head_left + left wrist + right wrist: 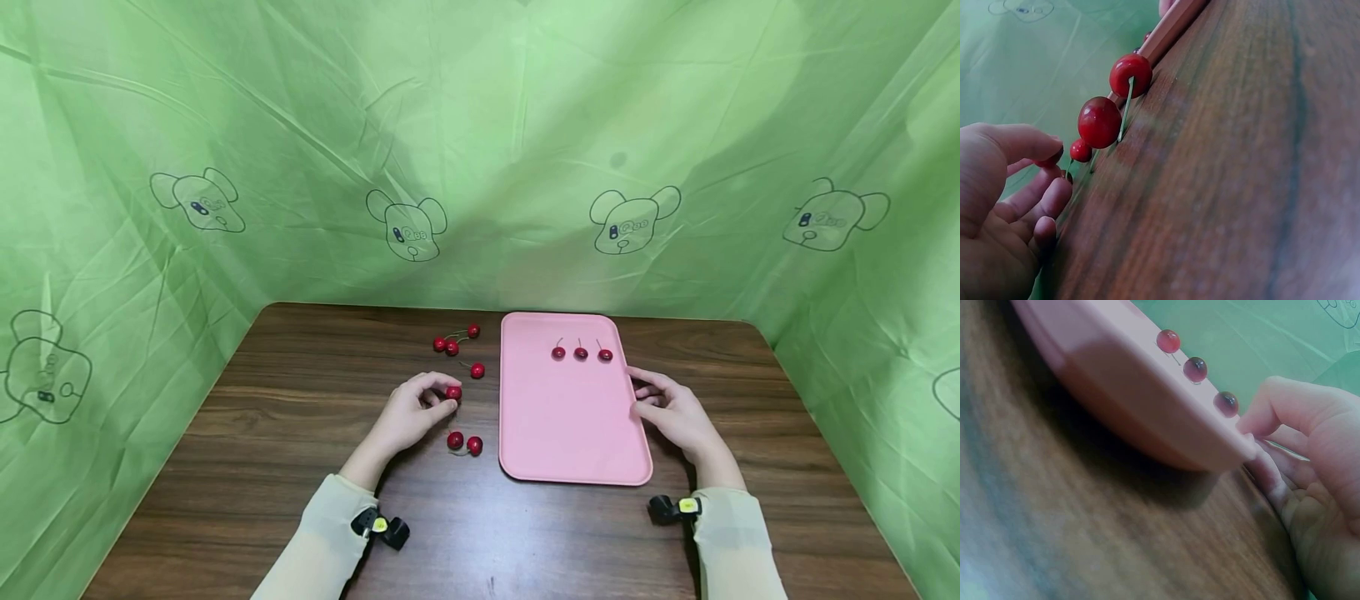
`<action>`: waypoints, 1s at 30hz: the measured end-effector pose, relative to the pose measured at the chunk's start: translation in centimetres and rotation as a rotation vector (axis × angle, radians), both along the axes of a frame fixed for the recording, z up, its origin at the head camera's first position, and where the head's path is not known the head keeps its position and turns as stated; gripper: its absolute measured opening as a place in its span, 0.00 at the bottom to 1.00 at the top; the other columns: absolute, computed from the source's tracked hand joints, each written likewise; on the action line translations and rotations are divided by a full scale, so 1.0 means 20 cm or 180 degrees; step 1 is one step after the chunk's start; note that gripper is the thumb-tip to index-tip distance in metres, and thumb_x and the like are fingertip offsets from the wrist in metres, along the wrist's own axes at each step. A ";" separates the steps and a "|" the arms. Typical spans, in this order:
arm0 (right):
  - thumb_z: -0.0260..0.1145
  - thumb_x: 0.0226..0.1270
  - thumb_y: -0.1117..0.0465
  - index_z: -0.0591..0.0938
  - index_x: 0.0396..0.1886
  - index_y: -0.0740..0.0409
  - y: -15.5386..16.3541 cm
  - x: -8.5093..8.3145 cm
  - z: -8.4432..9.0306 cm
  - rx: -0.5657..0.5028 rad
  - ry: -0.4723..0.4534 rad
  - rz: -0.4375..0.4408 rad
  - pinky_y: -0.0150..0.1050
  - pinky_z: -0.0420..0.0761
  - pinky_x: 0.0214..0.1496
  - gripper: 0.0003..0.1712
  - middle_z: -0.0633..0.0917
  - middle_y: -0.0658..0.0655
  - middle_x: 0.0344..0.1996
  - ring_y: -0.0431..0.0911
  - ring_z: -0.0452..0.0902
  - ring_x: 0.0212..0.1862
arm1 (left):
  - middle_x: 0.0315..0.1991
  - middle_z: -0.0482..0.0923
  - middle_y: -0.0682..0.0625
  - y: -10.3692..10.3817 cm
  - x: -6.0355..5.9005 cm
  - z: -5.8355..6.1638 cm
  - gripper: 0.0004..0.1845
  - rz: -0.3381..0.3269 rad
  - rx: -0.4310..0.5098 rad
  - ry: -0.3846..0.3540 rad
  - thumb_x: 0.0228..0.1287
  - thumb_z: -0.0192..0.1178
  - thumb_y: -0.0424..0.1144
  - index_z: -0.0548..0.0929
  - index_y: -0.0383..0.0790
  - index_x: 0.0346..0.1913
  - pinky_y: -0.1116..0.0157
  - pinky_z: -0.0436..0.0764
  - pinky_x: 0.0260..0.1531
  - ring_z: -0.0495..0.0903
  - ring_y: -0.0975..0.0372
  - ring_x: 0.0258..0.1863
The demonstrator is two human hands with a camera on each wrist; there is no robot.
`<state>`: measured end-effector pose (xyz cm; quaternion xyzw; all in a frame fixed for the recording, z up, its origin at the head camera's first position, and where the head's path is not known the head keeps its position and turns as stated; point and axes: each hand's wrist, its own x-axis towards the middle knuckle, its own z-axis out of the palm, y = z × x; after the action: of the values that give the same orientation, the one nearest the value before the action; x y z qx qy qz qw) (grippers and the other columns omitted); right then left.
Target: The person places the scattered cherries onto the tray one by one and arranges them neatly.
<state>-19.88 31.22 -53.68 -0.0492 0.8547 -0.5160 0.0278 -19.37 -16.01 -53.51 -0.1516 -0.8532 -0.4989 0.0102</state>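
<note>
My left hand (411, 410) pinches a red cherry (453, 392) between thumb and fingertips, left of the pink tray. Two cherries (474, 446) with green stems lie just nearer than this hand; in the left wrist view they stand large in front of the fingers. Beyond the hand lies a single cherry (477, 371). My right hand (678, 417) holds the right rim of the pink tray (570, 442), its thumb at the edge and fingers along the outside. Three cherries (581, 353) sit in a row in the tray's far right part, stems pointing away.
A small group of cherries (452, 347) lies by the tray's far left side. The brown wooden table (300, 467) carries everything. Green cloth (517, 150) with printed animal heads hangs behind and at both sides. Each wrist wears a black camera (381, 527).
</note>
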 end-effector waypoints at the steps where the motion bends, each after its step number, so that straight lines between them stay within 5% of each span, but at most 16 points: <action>1: 0.75 0.67 0.71 0.77 0.77 0.61 0.00 0.00 0.00 0.0005 0.0001 0.0000 0.28 0.82 0.46 0.38 0.86 0.69 0.53 0.39 0.82 0.46 | 0.44 0.88 0.55 0.00 0.00 0.00 0.14 0.0002 -0.0015 0.0011 0.69 0.75 0.33 0.91 0.49 0.54 0.64 0.81 0.40 0.82 0.61 0.36; 30: 0.74 0.67 0.72 0.78 0.78 0.60 0.01 -0.01 -0.01 0.0032 -0.0037 -0.0020 0.29 0.82 0.46 0.38 0.86 0.68 0.53 0.39 0.82 0.46 | 0.45 0.89 0.47 0.01 -0.01 -0.01 0.13 0.0122 0.0473 -0.0044 0.68 0.76 0.30 0.88 0.44 0.51 0.66 0.82 0.36 0.88 0.56 0.37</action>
<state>-20.03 31.36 -53.90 -0.0435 0.8573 -0.5120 0.0314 -19.49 -15.82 -53.73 -0.1307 -0.8166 -0.5617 0.0251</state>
